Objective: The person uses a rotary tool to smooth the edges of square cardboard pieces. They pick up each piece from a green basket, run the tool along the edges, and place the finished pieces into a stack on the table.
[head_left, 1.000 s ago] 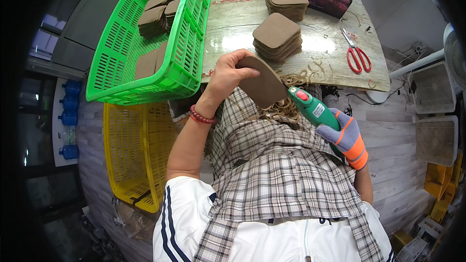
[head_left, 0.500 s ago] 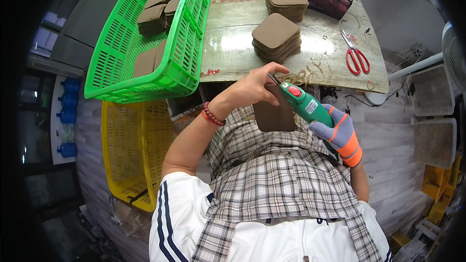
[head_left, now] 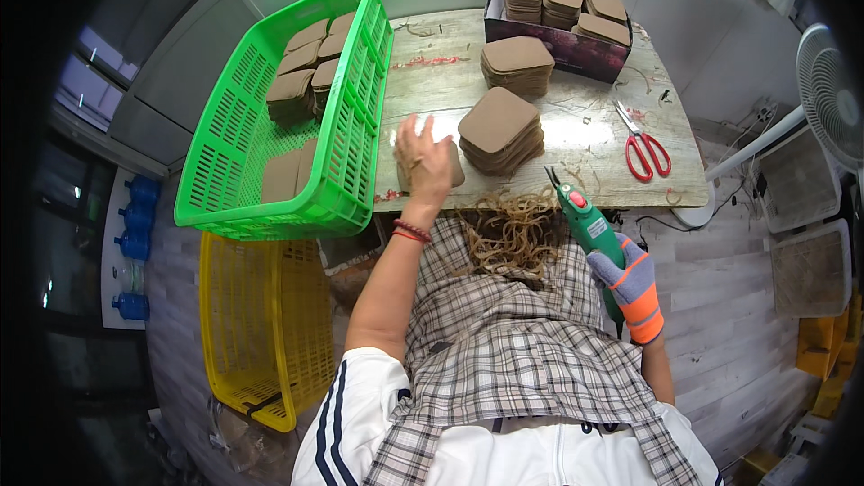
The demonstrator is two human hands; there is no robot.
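My right hand (head_left: 627,281), in a grey and orange glove, grips green electric scissors (head_left: 596,232) with a red button. Their narrow blades point up toward the table edge. On the table beside the green basket, my bare left hand (head_left: 425,160) has its fingers spread over a brown rounded-square pad (head_left: 456,173). Much of that pad is hidden by the hand. Just to its right stands a stack of similar brown pads (head_left: 499,126), with another stack (head_left: 517,61) behind it. Curly brown trimmings (head_left: 513,238) hang over the table's near edge and lie on my lap.
A green plastic basket (head_left: 360,139) holding several pad stacks is at the left of the table (head_left: 409,63). A dark box (head_left: 562,48) with more stacks stands at the back. Red-handled scissors (head_left: 646,155) lie at right, near a fan (head_left: 828,90). A yellow crate (head_left: 270,324) is below left.
My left hand has moved from the scissors' blades up and left onto the table with the brown pad. The electric scissors stay in my right hand. The view has tilted upward.
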